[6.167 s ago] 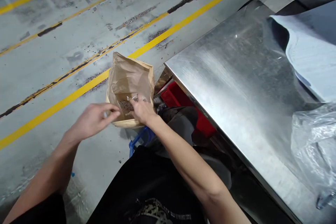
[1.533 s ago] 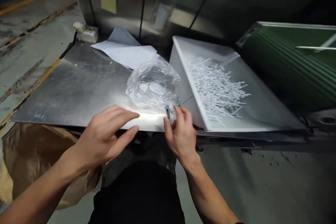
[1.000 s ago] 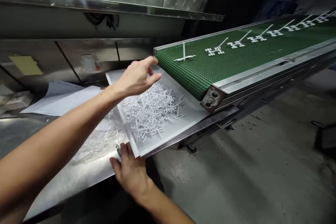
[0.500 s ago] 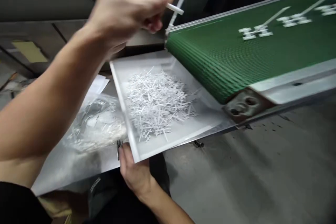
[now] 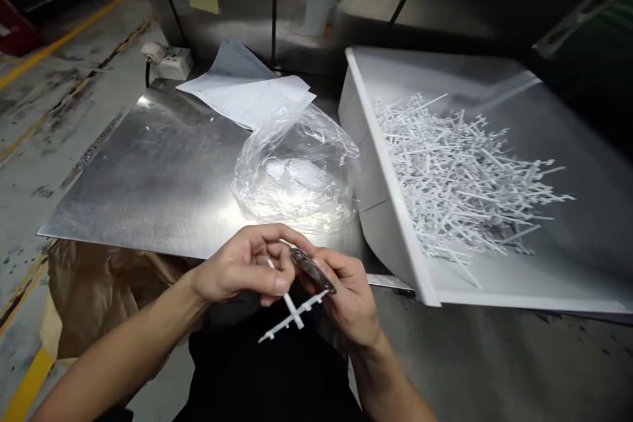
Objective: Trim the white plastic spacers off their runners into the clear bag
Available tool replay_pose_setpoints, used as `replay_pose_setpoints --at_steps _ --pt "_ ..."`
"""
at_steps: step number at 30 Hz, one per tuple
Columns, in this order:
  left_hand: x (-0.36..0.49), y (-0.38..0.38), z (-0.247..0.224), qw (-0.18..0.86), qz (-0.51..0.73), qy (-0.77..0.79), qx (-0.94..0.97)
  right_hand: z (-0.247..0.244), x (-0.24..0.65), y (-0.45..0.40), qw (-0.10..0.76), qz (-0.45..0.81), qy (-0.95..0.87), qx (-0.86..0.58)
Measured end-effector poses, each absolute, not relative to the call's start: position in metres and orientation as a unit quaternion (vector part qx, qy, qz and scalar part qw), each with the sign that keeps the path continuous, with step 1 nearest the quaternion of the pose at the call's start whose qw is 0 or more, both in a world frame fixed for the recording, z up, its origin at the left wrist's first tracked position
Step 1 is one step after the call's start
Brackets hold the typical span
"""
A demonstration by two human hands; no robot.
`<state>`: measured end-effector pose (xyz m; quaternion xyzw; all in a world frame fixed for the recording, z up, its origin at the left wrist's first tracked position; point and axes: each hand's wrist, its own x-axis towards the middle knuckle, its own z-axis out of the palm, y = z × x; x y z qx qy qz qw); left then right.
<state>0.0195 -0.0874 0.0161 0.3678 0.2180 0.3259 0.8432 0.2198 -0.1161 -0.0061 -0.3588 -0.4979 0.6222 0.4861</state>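
Close to my body, my left hand (image 5: 254, 267) pinches the stem of a white plastic branched piece (image 5: 295, 316). A thin crossbar with small stubs runs over the stem's lower end. My right hand (image 5: 352, 297) is closed around a small dark metal tool (image 5: 312, 269), whose exact type I cannot make out. The crossbar's upper right end lies by the tool's lower tip. Just beyond both hands, a clear plastic bag (image 5: 301, 178) with whitish contents rests on the metal table (image 5: 163, 171).
A large white tray (image 5: 395, 198) on the right holds a heap of thin white plastic pieces (image 5: 459, 178). White papers (image 5: 247, 89) lie behind the bag, near a socket block (image 5: 175, 62). Brown paper (image 5: 109, 290) is below the table's left edge.
My view has swung left, away from the green conveyor belt. My left hand has come down from beside the conveyor with the white piece and now meets my right hand, which holds the tool.
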Motion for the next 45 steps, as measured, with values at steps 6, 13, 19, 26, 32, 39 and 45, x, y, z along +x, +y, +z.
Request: replay_pose_setpoints --at_steps 6,13,19,26,32,39,45 --pt "0.010 -0.057 0.032 0.831 0.303 0.259 0.389 0.007 0.226 -0.095 0.422 0.633 -0.540 -0.360" --pt "0.011 -0.036 0.021 0.828 0.332 0.279 0.355 0.004 0.235 -0.072 0.434 0.621 -0.554 -0.346" --pt "0.012 -0.030 0.020 0.830 0.347 0.276 0.340 0.003 0.231 -0.059 0.411 0.639 -0.576 -0.303" --pt "0.015 -0.029 0.019 0.827 0.350 0.298 0.323 0.003 0.236 -0.060 0.386 0.565 -0.629 -0.369" --pt "0.010 -0.029 0.024 0.750 0.462 0.333 0.337 0.012 0.238 -0.069 0.438 0.518 -0.593 -0.433" --pt "0.016 -0.020 0.037 0.540 0.521 0.423 0.507 0.000 0.218 -0.054 0.522 0.375 -0.542 -0.541" --pt "0.003 -0.032 0.019 0.301 0.423 0.481 0.706 -0.022 0.224 -0.065 0.486 0.375 -0.561 -0.555"
